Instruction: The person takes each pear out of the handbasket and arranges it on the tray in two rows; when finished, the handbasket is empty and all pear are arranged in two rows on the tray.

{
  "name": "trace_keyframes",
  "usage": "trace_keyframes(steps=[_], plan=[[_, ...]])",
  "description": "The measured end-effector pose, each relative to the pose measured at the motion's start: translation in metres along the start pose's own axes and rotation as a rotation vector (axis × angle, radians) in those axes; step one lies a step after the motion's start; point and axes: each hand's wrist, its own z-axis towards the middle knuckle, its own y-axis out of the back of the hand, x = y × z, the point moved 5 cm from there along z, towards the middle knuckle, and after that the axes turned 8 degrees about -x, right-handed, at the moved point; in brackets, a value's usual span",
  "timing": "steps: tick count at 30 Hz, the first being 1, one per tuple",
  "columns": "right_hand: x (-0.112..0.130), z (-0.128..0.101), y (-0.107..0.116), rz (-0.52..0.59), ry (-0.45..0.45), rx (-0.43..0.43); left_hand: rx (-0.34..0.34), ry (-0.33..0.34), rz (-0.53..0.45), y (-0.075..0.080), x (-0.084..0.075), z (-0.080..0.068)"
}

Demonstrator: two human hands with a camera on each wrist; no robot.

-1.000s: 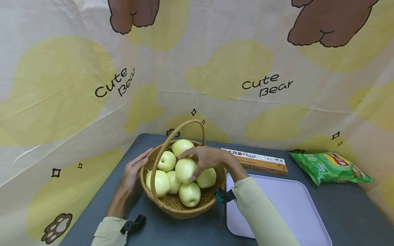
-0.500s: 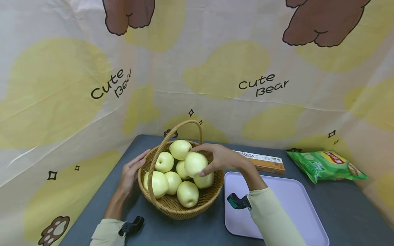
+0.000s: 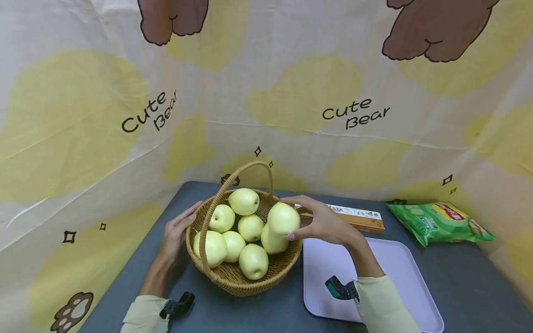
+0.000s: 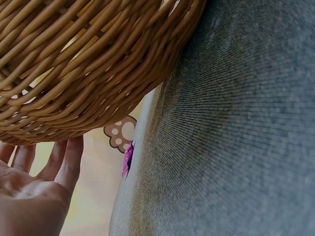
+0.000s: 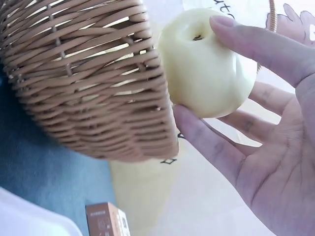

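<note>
Both hands work at the basket (image 3: 233,277) in the head view: my right hand (image 3: 329,226) grips a pale apple (image 3: 284,218) just above the basket's right rim at frame centre, fingers curled round it, while my left hand (image 3: 176,233) rests with straight fingers against the basket's left wall. I see a dark grey table (image 3: 479,286) backed by a bear-print curtain (image 3: 291,69). Six more apples (image 3: 243,201) lie piled in the basket. A lilac tray (image 3: 399,273) sits bare just right of the basket, with a pasta box (image 3: 360,219) behind it and a green snack bag (image 3: 441,222) at the right edge.

From the left wrist, my palm (image 4: 29,196) lies at lower left, fingers straight beside the wicker wall (image 4: 88,64); grey tabletop (image 4: 236,137) fills the right.

From the right wrist, thumb and fingers (image 5: 256,46) clasp the apple (image 5: 206,64) at upper centre, just beside the wicker (image 5: 88,78), with the box corner (image 5: 106,221) at the bottom edge.
</note>
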Motion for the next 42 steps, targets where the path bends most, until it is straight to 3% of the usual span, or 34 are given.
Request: trace_keyframes(steps=[12,25,42], plan=[[-0.010,-0.030,0.019,0.025,0.024,-0.100,0.006,-0.009,0.000,-0.001,-0.002,0.000],[-0.033,-0.059,0.041,0.011,-0.031,-0.167,0.007,-0.002,-0.006,-0.001,-0.003,0.000],[-0.081,-0.067,0.051,-0.080,-0.067,-0.195,0.004,-0.002,0.012,0.000,-0.001,0.001]])
